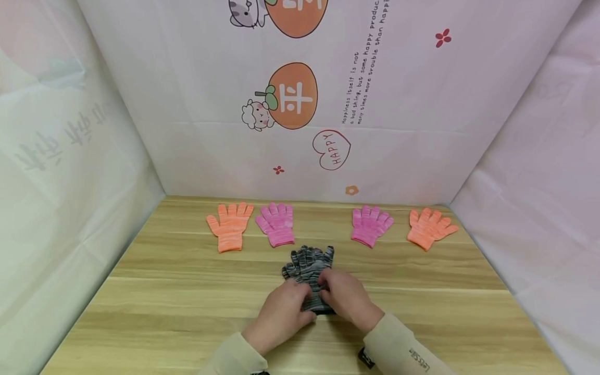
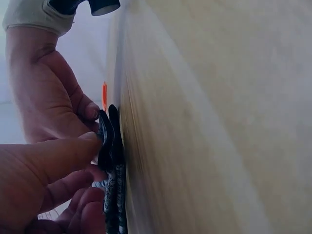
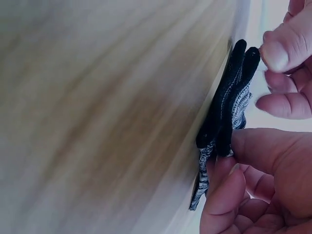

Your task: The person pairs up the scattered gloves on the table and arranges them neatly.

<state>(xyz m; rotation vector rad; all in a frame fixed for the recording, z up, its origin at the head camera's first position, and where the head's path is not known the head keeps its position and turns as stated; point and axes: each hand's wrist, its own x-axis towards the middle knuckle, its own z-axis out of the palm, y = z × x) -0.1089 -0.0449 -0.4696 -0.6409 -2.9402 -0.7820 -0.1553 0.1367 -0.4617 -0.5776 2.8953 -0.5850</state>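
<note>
A pair of grey-black striped knit gloves (image 1: 307, 271) lies stacked on the table, fingers pointing away from me and dark cuffs toward me. Edge-on in the right wrist view, the two cuffs (image 3: 226, 105) show as separate layers. My left hand (image 1: 286, 307) pinches the upper glove's cuff at its left side, thumb at the opening and fingers over the knit. On the opposite side, my right hand (image 1: 347, 297) pinches the same glove's edge between thumb and index finger. The upper cuff (image 2: 105, 141) stands slightly raised from the lower one in the left wrist view.
Along the back of the wooden table (image 1: 187, 297) lie an orange glove (image 1: 230, 226) and a pink glove (image 1: 276, 224) at left. Another pink glove (image 1: 371, 225) and orange glove (image 1: 430, 228) lie at right. A printed cloth wall (image 1: 398, 156) rises behind them.
</note>
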